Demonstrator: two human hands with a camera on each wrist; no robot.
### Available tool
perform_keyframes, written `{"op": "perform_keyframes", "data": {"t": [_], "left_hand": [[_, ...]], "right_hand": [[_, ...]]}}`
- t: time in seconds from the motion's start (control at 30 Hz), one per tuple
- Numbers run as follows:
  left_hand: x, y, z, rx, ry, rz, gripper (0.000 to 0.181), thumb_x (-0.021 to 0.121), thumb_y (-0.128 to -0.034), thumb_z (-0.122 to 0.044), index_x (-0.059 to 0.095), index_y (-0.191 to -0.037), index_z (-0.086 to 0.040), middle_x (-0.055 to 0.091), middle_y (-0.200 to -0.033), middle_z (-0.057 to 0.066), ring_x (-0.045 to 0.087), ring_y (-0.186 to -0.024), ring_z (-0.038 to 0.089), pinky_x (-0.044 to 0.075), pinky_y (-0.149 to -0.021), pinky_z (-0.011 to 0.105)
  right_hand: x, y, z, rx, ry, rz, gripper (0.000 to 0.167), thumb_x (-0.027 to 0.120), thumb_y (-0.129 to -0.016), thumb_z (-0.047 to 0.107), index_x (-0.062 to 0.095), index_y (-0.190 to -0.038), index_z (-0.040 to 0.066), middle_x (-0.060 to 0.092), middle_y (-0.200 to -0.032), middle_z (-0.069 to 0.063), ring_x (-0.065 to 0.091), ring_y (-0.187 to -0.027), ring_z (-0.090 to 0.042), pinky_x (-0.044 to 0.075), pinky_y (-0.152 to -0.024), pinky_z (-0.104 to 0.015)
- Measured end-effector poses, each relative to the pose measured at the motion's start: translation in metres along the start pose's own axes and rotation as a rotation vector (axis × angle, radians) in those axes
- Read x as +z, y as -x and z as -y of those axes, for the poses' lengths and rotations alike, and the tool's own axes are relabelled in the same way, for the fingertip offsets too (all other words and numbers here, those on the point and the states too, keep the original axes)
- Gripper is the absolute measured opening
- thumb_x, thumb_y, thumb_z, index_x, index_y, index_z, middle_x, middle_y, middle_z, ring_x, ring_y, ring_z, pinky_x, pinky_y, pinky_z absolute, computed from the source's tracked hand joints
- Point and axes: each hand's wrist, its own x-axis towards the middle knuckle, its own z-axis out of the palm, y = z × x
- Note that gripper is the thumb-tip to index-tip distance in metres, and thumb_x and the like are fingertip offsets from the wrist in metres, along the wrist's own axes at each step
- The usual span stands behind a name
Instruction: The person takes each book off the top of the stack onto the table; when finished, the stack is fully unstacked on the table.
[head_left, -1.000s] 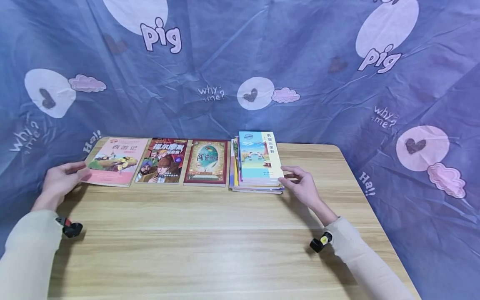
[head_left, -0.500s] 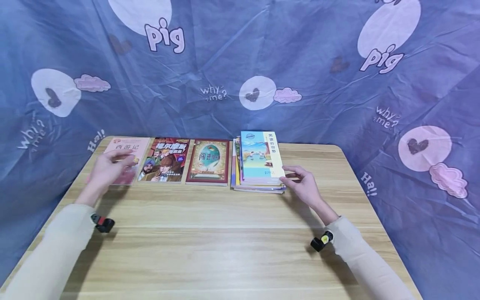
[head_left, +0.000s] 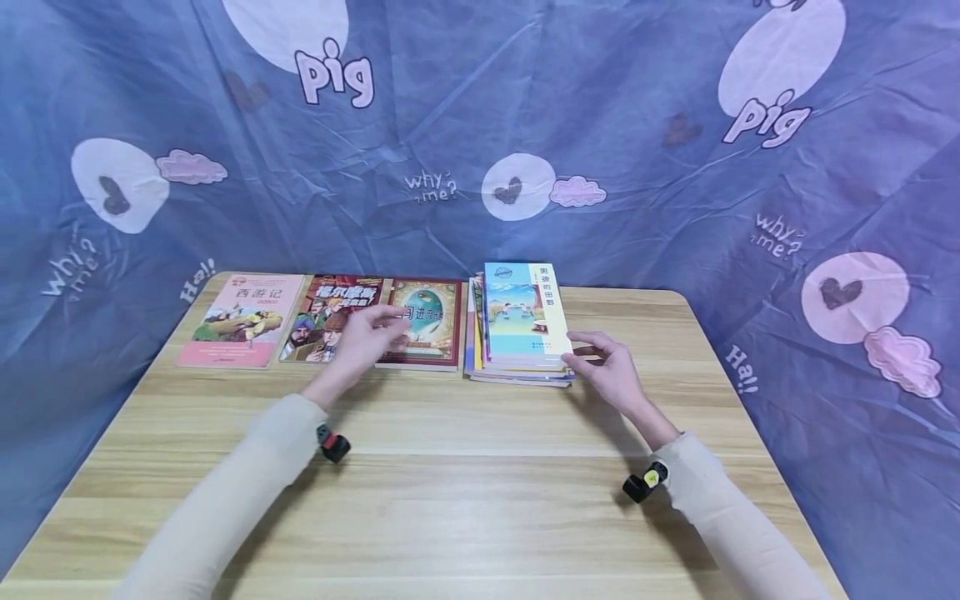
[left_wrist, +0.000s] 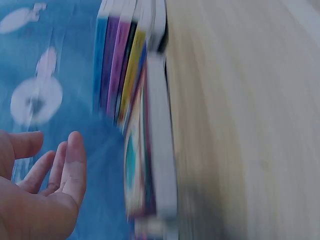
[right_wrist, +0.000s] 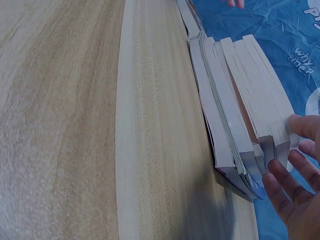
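My left hand point(head_left: 365, 337) hovers over the border between the Sherlock-style comic book point(head_left: 313, 329) and the dark red book point(head_left: 420, 354). Its fingers are loosely bent and hold nothing; the left wrist view shows the hand point(left_wrist: 47, 195) with a gap to the books. On the right, my right hand point(head_left: 611, 373) touches the lower right corner of a stack of books topped by a light blue and cream one point(head_left: 517, 321). In the right wrist view, the thumb lies near the top book's corner, and the relaxed fingers point(right_wrist: 285, 182) are spread beside the stack.
A pink book point(head_left: 236, 329) lies at the left end of the row, near the back of the wooden table point(head_left: 450, 492). A blue patterned cloth point(head_left: 420, 108) hangs behind the table and along both sides.
My left hand has moved rightward from the pink book's left edge, across that book, to above the comic and dark red books. The right hand stays at the stack.
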Motion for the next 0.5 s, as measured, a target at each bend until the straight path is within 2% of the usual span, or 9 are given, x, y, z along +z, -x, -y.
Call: {"op": "perform_keyframes", "data": {"t": [0.13,0.23,0.33,0.47,0.5], "left_hand": [[0.042,-0.006,-0.003,-0.018,0.02,0.06,0.042,0.066,-0.1032,-0.008,0.059,-0.143,0.002,0.066,-0.132,0.032,0.076,-0.095,0.031,0.07,-0.086,0.033],[0.068,-0.012,-0.003,-0.02,0.039,0.097,0.042,0.067,-0.1027,-0.009,0.06,-0.142,0.002,0.068,-0.128,0.028,0.075,-0.101,0.038,0.07,-0.082,0.03],[0.088,-0.017,-0.002,-0.026,0.059,0.107,0.04,0.068,-0.1027,-0.01,0.061,-0.141,0.001,0.07,-0.124,0.025,0.075,-0.091,0.03,0.07,-0.079,0.028],[0.105,-0.021,-0.001,-0.043,0.08,0.1,0.04,0.071,-0.1019,-0.014,0.063,-0.139,0.0,0.071,-0.118,0.02,0.071,-0.076,0.012,0.07,-0.074,0.026],[0.108,-0.022,-0.002,-0.047,0.083,0.1,0.041,0.072,-0.1016,-0.016,0.064,-0.139,-0.001,0.072,-0.116,0.018,0.071,-0.075,0.012,0.07,-0.073,0.026]], "right_hand": [[0.0,0.0,0.0,-0.006,0.004,0.001,0.042,0.078,-0.095,0.006,0.067,-0.135,-0.003,0.064,-0.138,-0.026,0.067,-0.097,0.006,0.061,-0.087,-0.009],[0.0,0.0,-0.001,-0.006,-0.001,0.002,0.042,0.078,-0.095,0.007,0.068,-0.134,-0.003,0.065,-0.138,-0.025,0.068,-0.098,0.004,0.061,-0.087,-0.009],[0.0,-0.001,0.0,-0.008,-0.005,-0.001,0.042,0.078,-0.095,0.006,0.068,-0.134,-0.002,0.065,-0.137,-0.025,0.068,-0.098,0.002,0.061,-0.086,-0.009],[0.0,-0.001,0.0,-0.008,-0.004,-0.005,0.041,0.078,-0.094,0.006,0.069,-0.133,-0.003,0.065,-0.137,-0.025,0.069,-0.098,0.0,0.061,-0.086,-0.009],[0.0,-0.001,0.0,-0.008,-0.003,-0.004,0.041,0.078,-0.094,0.006,0.068,-0.133,-0.002,0.065,-0.137,-0.025,0.069,-0.098,0.0,0.061,-0.086,-0.009]]}}
